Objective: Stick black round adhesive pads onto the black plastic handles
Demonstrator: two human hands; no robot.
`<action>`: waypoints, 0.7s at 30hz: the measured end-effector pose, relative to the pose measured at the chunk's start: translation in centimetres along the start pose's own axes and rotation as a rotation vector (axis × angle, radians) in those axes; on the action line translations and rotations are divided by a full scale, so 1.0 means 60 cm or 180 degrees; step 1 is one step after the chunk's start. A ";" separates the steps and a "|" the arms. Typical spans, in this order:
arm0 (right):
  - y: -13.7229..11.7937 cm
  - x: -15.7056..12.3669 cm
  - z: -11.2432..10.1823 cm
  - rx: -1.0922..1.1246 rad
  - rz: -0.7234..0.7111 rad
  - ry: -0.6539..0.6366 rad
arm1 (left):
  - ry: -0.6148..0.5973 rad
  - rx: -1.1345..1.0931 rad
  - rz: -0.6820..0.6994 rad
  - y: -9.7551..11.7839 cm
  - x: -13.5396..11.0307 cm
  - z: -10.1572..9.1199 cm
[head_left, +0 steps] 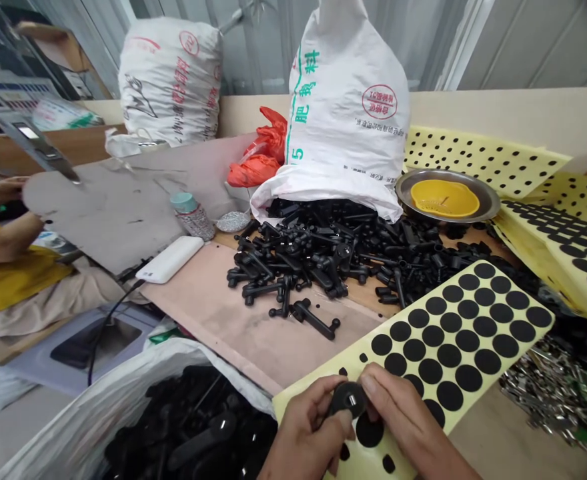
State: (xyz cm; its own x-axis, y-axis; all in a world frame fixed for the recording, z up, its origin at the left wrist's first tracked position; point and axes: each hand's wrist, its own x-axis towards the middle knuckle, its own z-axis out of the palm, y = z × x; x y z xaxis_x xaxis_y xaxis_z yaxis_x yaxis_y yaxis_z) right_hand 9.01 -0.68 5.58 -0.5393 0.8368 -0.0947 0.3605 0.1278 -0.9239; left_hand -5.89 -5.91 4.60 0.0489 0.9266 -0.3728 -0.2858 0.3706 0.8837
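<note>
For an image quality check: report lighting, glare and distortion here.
Head view: soft, even light, faint shadows; glare on the steel dish rim; wide-angle distortion bends the frame edges, stretching the co-worker's arm at left; the left hand and right hand look fairly sharp.

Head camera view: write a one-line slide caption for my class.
The left hand and right hand hold a round black part over a yellow-backed sheet of black adhesive dots.
</note>
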 end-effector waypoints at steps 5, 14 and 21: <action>0.029 -0.033 -0.020 -0.1507 -0.0626 -0.0061 | 0.0531 0.1725 0.0340 0.033 -0.039 -0.080; 0.092 -0.057 0.036 -0.3101 -0.1132 0.0965 | 0.1389 0.4737 0.2210 0.014 -0.059 -0.175; 0.094 -0.055 0.023 -0.3049 -0.1247 0.0790 | 0.1013 0.4259 0.2303 0.010 -0.014 -0.117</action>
State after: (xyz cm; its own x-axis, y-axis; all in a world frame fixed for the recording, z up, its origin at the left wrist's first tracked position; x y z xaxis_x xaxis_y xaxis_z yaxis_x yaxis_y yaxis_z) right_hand 11.77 -3.44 0.17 -0.6162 0.7178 0.3241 0.7024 0.6870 -0.1862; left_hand -12.85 -6.92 3.46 0.0351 0.9397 0.3401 0.8828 -0.1887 0.4302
